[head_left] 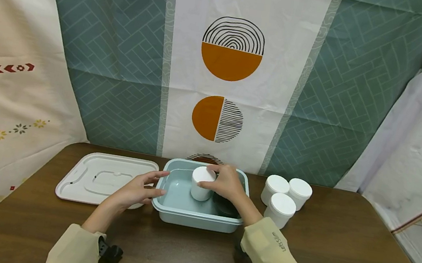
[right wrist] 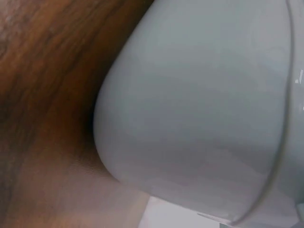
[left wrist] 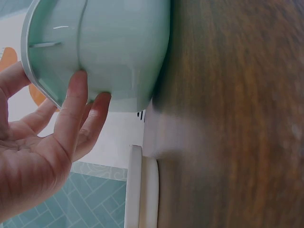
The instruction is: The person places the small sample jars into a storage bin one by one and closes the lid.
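Note:
A pale blue plastic basin (head_left: 196, 222) stands on the table. My right hand (head_left: 229, 183) reaches over its right side and grips a white lidded jar (head_left: 200, 190) by the top, inside the basin's walls. Beneath that hand a dark area shows in the basin, partly hidden. My left hand (head_left: 138, 190) is at the basin's left end, its fingers extended. In the left wrist view, fingertips (left wrist: 78, 78) rest against the basin's outer wall (left wrist: 128, 52). The right wrist view shows only the basin's outer wall (right wrist: 190, 104) close up, not the hand.
Left of the basin lies a flat white lid (head_left: 90, 186) with a moulded handle area. On the right, three more white jars (head_left: 281, 204) stand close together. Behind the wooden table (head_left: 182, 260) hangs a patterned curtain (head_left: 125, 44).

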The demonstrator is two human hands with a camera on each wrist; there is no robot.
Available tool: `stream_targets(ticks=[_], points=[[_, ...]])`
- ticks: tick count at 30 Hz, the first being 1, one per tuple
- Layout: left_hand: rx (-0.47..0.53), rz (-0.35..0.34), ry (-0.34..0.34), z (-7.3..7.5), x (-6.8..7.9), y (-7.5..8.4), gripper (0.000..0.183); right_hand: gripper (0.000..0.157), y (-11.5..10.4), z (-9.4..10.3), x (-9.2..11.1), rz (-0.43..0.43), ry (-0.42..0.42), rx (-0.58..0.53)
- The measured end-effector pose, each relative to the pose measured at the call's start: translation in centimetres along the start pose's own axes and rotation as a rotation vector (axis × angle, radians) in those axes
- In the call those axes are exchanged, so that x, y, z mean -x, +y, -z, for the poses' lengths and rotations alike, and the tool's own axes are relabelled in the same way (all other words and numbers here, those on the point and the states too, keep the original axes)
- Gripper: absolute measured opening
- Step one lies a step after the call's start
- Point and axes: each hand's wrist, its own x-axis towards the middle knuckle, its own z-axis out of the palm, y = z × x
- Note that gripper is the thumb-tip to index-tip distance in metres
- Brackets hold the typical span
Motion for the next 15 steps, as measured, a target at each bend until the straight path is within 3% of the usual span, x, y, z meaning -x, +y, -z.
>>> stream_targets(ticks=[9,15], points=[[-0.002,-0.019,-0.001,0.04,0.15,0.04,0.06,0.049,0.25,-0.09,-0.1,0.003,-0.02,0.02],[0.017,-0.028,-0.015,0.07,0.15,0.01,0.061,0.049,0.51,0.35,0.19,0.017,-0.029,-0.033]])
